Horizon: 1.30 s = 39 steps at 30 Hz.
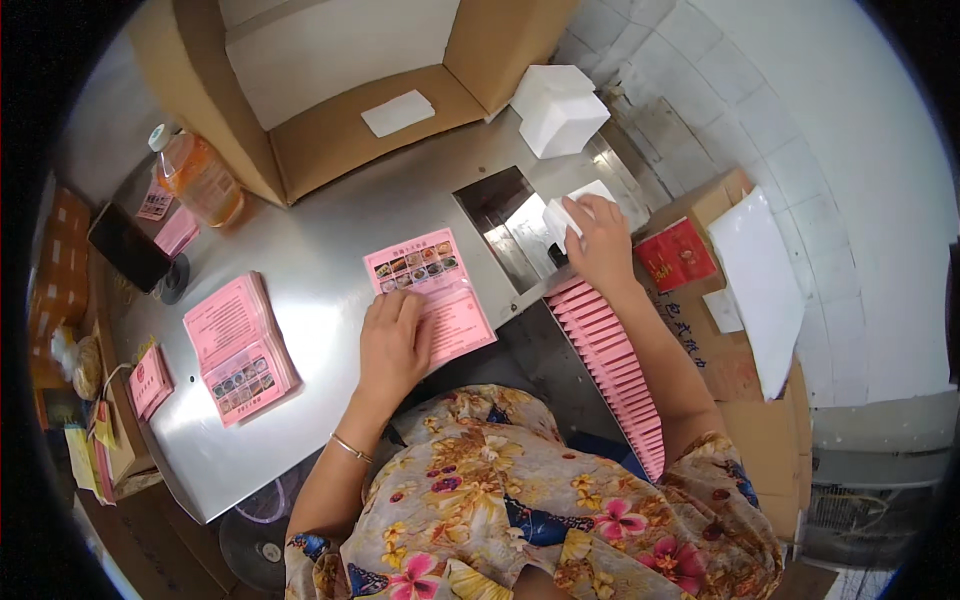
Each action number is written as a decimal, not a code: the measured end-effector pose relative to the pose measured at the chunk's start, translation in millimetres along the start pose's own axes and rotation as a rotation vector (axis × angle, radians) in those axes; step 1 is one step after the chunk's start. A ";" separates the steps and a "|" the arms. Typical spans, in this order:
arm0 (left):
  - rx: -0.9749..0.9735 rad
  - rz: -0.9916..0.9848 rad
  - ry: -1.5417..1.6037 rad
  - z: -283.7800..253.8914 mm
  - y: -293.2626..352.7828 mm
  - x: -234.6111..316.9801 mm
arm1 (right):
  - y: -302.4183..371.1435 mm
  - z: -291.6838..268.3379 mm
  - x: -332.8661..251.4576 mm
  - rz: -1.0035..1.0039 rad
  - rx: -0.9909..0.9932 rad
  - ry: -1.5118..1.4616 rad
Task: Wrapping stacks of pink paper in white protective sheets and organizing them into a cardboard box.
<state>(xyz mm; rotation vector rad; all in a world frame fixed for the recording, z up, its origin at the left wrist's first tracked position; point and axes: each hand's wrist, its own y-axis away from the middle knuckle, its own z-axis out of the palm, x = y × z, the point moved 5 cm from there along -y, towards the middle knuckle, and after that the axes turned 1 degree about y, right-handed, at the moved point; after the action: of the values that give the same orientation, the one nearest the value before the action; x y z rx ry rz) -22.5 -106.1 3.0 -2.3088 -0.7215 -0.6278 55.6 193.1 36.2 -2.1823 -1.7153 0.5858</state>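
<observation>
A pink printed sheet (pixel 458 318) with rows of small food pictures lies near the front edge of the metal table. My left hand (pixel 393 335) rests on its left side, fingers loosely bent and lying against the paper. Over to the right, my right hand (pixel 600 238) closes its fingers round a small white stack of folded paper (pixel 568 218), beside a rectangular opening (pixel 510 215) in the tabletop. Some of this white stack is hidden under my fingers. Below my right forearm stands a long row of pink packets (pixel 605 370), set on edge.
A pile of pink printed sheets (pixel 242 345) lies left on the metal table (pixel 330 240). Behind it stand a phone (pixel 130 247) on a stand and an orange drink bottle (pixel 200 180). An open cardboard box (pixel 350 125) fills the back; white paper stacks (pixel 562 112) stand right of it.
</observation>
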 end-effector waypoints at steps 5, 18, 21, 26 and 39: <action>-0.119 -0.026 0.123 -4.0 11.6 -2.6 | 2.1 11.4 50.9 -0.014 0.087 -0.013; -0.155 0.064 -0.104 21.9 -7.6 3.4 | 31.1 25.7 -115.5 -0.630 -0.182 -0.361; -0.153 0.062 -0.071 23.1 -7.0 2.7 | 35.7 25.6 -117.0 -0.640 -0.212 -0.321; -0.064 0.064 -0.155 28.1 -18.1 16.9 | 0.5 79.1 -141.9 -0.497 -0.336 0.101; 0.171 -0.305 -0.303 -163.8 70.3 -64.5 | -4.0 55.3 -62.1 -0.138 -0.597 0.032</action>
<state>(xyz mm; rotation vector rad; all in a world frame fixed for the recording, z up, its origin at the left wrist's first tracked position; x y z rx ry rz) -65.8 -285.2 47.6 -2.1744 -1.2358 -0.3314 12.4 133.0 -2.0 -2.3852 -2.2120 -0.0111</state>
